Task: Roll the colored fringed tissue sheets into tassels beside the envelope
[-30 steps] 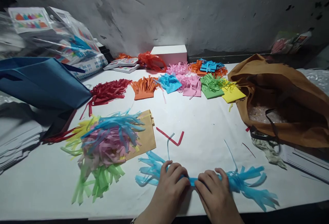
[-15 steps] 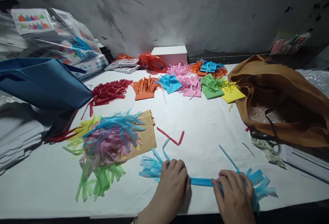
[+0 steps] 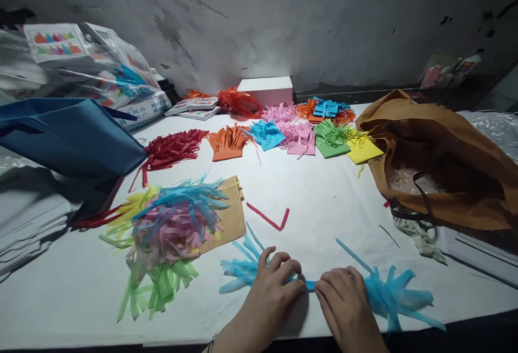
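Note:
A blue tissue-paper tassel (image 3: pixel 394 293), fringed at both ends with a narrow band in the middle, lies across the near part of the table. My left hand (image 3: pixel 277 283) is closed at its left side, with the thumb and curled fingers on the band and the forefinger a little raised. My right hand (image 3: pixel 343 293) lies over the band to the right, its fingers bent and pressed on it. Only a short piece of the band shows between the hands; the fingertips are partly hidden. Left of my left hand are pink tissue tassels (image 3: pixel 174 231) stacked with other colours on a brown paper sheet (image 3: pixel 226 218).
A bent red strip (image 3: pixel 279 228) lies beyond my hands. Folded fringed papers, among them orange (image 3: pixel 227 150) and yellow (image 3: pixel 364 150), form a row farther back. A blue bag (image 3: pixel 73 137) stands left, an open brown bag (image 3: pixel 445 126) right. A white box (image 3: pixel 267 91) sits against the wall.
My right hand has slid left along the band toward my left hand, uncovering more of the right fringe. The left hand's fingers have lifted and loosened slightly.

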Demonstrator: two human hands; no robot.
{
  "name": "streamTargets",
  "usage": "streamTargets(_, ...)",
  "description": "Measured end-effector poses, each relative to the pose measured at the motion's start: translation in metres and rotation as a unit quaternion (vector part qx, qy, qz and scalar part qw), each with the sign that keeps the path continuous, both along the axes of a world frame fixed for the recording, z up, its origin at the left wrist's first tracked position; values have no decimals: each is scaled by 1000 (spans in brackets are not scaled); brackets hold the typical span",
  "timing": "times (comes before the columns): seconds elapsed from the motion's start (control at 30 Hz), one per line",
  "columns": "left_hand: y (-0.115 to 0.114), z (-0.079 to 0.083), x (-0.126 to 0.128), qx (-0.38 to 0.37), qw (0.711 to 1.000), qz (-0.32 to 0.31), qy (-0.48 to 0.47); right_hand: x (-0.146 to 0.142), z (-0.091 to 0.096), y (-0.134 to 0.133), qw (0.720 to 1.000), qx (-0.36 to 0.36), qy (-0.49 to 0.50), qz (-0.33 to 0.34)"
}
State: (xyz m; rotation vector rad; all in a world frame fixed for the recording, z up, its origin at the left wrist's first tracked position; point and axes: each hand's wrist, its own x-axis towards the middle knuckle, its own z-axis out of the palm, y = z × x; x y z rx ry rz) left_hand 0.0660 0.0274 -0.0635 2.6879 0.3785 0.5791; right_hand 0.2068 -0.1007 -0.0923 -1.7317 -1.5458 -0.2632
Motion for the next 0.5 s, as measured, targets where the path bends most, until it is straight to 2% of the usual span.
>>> streamTargets(0.2,1,-5,3,-34,999,1,6,-1,-3,2,999,-39,-27,-6)
streamTargets(0.37,-2,4,6,-87,995,39,35,11,-4,-13,997,-50,-15,-58)
streamTargets(0.5,-9,10,12,-71,989,85,99,14,3,-17,993,-67,17,-97)
